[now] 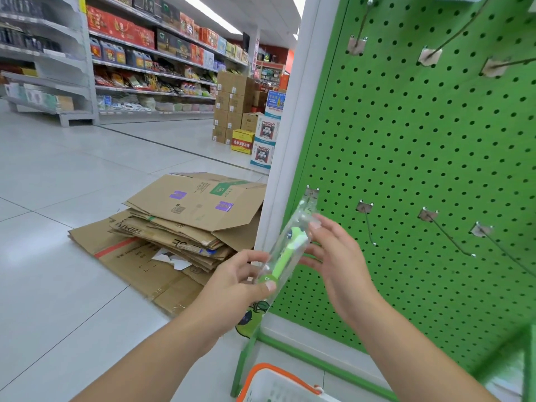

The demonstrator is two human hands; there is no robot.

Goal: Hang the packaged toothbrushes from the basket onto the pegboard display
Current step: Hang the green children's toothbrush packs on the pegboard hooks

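We face the green pegboard point(420, 146), filling the frame from 12 to 4 o'clock. The basket point(278, 384) sits at 6 o'clock. Our left hand point(240, 278) pinches the lower end of the packaged toothbrush point(285, 250); the pack extends toward 1 o'clock from that grip. Our right hand point(336, 256), fingers relaxed and apart, touches its right edge near the leftmost lower hook point(311, 195).

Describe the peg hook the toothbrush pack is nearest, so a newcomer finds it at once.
On the green pegboard, take the lower row of hooks. It is the leftmost hook, beside the white post, just above the packaged toothbrush; its neighbours are further right.
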